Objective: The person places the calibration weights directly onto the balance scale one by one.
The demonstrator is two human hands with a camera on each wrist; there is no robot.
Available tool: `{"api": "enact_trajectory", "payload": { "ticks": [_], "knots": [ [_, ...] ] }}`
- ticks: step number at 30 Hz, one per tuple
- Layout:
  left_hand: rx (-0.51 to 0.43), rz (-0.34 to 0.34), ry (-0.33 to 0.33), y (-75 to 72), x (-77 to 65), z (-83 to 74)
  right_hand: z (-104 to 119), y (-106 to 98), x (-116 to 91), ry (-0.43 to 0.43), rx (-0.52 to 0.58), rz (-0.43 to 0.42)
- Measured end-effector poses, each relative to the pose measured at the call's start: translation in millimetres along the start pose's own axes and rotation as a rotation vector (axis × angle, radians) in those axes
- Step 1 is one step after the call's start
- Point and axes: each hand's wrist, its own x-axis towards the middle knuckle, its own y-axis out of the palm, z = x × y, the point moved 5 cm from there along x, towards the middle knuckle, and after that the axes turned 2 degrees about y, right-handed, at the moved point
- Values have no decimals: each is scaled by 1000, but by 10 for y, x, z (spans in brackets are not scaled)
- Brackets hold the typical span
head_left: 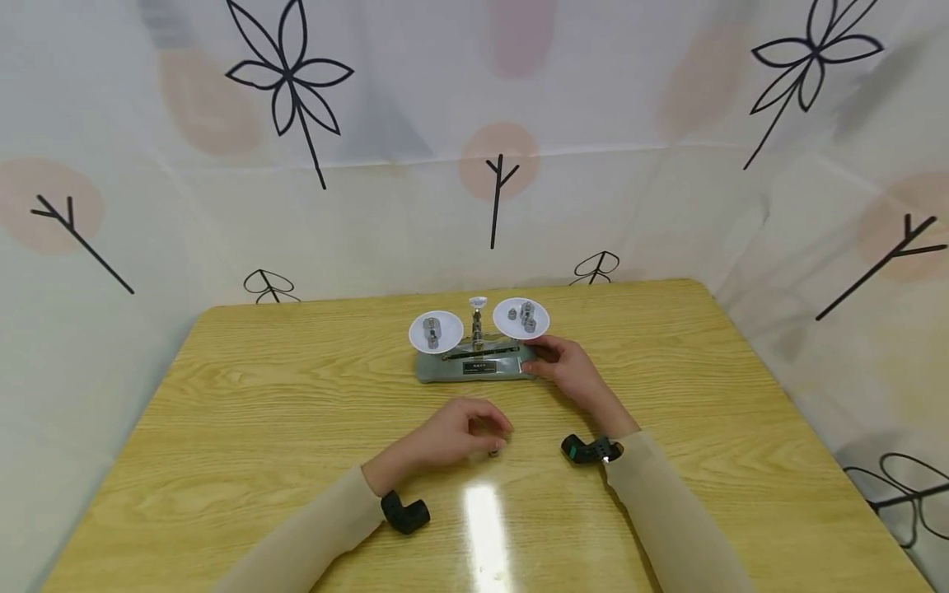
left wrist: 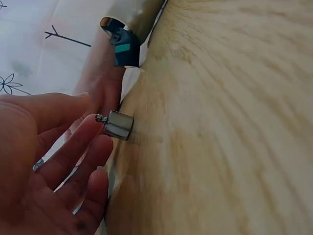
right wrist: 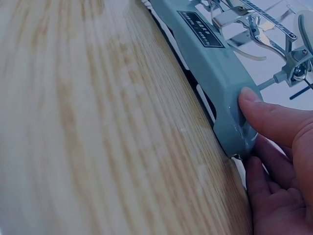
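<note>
A balance scale (head_left: 474,368) with a grey-green base and two white pans stands toward the back of the table. My right hand (head_left: 571,371) grips the right end of its base, the thumb on top and the fingers curled behind and under that end in the right wrist view. My left hand (head_left: 452,432) is in front of the scale, its fingers loosely bent around a small metal weight (left wrist: 119,125). That weight is at the tabletop, its knob right at a fingertip, with the thumb apart from it.
Metal weights (head_left: 432,331) sit on the left pan (head_left: 452,338), and several more weights (head_left: 527,317) on the right pan (head_left: 502,329). The wooden table (head_left: 296,395) ends at a patterned cloth (head_left: 415,214) behind and on both sides.
</note>
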Motion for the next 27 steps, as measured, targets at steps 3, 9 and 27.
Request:
{"api": "enact_trajectory", "payload": {
  "ticks": [3,9,27],
  "knots": [
    [-16,22,3,19,19,0,-4,-2,2,1,1,0],
    [20,41,26,23,48,19,4,-5,1,-4,3,1],
    [30,151,63,-55,31,117,2,-11,0,-2,-14,-16]
  ]
}}
